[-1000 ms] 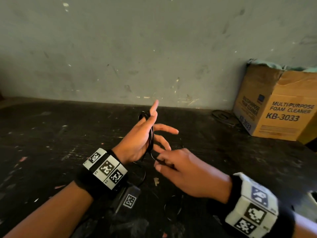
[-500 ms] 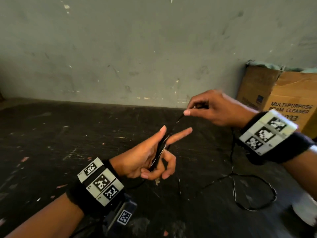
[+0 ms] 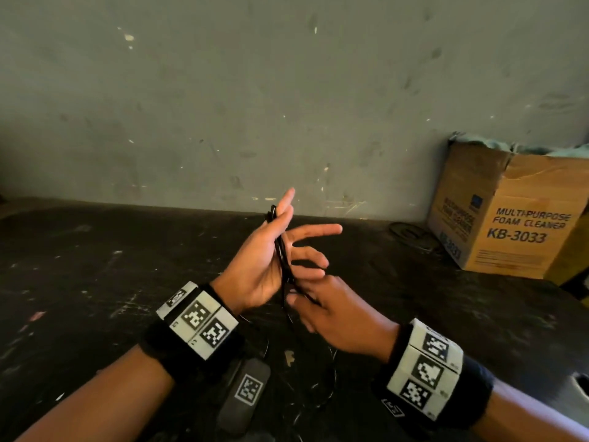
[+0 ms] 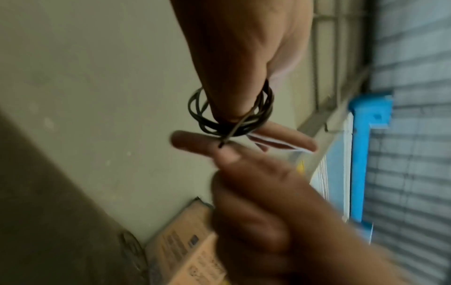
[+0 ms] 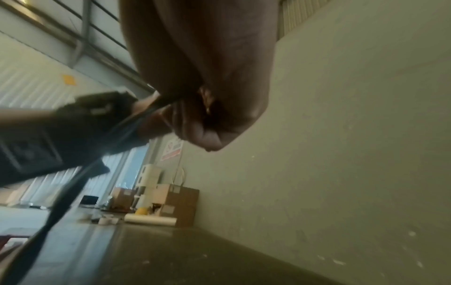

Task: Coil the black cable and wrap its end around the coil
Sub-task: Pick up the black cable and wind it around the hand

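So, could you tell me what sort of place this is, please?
Probably a warehouse or workshop: a scuffed dark workbench, a foam-cleaner carton, and stacked boxes farther off.

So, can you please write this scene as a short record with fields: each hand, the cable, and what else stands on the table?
left hand: raised; holds the coiled part of the black cable, which rings one digit
right hand: pinches the free strand just below the coil
loose cable: trails down toward the table
cardboard box: on the table at the right, by the wall
task stage: coil partly made, end not yet wrapped
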